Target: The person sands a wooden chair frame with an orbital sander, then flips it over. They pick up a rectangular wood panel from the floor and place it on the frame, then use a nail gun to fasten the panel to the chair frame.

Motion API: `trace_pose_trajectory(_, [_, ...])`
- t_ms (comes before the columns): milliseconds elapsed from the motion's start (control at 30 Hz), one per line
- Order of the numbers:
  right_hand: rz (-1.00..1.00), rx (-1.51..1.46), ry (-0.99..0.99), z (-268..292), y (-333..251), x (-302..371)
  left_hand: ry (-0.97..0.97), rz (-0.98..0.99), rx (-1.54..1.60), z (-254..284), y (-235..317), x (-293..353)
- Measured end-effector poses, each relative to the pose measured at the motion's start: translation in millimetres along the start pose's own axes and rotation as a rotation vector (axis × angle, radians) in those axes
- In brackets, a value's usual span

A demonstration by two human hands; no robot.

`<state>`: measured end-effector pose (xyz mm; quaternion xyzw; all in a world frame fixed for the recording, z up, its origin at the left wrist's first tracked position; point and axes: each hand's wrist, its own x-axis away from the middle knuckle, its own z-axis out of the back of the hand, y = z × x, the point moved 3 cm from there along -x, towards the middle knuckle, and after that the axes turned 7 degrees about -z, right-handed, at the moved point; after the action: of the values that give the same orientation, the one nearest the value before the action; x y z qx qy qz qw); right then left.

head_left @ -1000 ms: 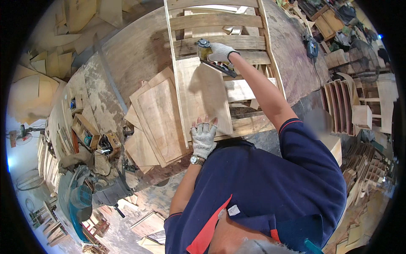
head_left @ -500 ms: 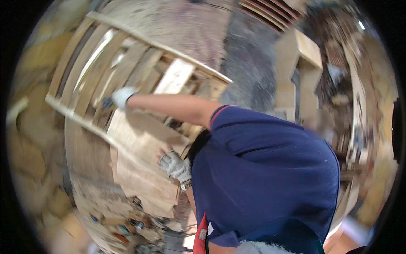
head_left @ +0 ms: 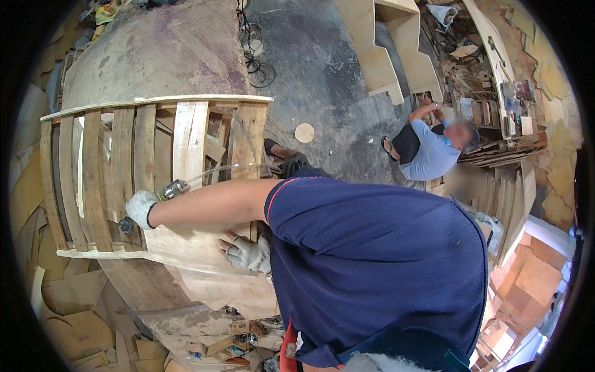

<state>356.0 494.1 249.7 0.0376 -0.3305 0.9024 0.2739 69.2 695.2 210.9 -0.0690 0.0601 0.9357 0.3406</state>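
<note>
My right hand (head_left: 142, 208), in a grey-white glove, grips a small hand tool (head_left: 174, 189). It has a metal cylindrical end, a dark round end on the other side of the hand, and what looks like a clear hose trailing off. The tool is over a slatted wooden pallet frame (head_left: 93, 170) with a pale top rail. My left hand (head_left: 248, 254), in a grey fingerless glove with a wristwatch, rests with fingers apart on a pale plywood sheet (head_left: 186, 251) across the frame's near end. What the tool touches is hidden.
At the right, another person (head_left: 434, 146) in a light blue shirt sits low by stacked wood. Plywood pieces (head_left: 372, 56) with notched edges stand at the top. Black cables (head_left: 260, 73) and a round wooden disc (head_left: 304, 132) lie on the grey floor. Scraps lie left.
The view has turned and sharpened, so the frame appears straighter and the other person shows clearly. My right hand still holds the tool; my left hand stays at the plywood.
</note>
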Motion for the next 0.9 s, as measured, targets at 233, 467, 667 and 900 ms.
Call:
trace_pose_trajectory(233, [0.012,0.006,-0.003,1.0,-1.0,-2.6,0.016,-0.001,-0.013,2.2,-9.6,0.8])
trace_pose_trajectory(467, [0.064,0.034,-0.059,-1.9,0.8,-11.5,0.01,-0.024,-0.02,0.8,-12.2,1.6])
trace_pose_trajectory(667, [0.071,-0.028,-0.015,4.5,8.2,-8.4,0.012,-0.034,-0.029,0.9,-16.4,1.2])
trace_pose_trajectory(900, [0.053,-0.02,-0.015,6.0,7.9,-4.3,0.014,-0.035,-0.032,-1.5,-15.9,5.2])
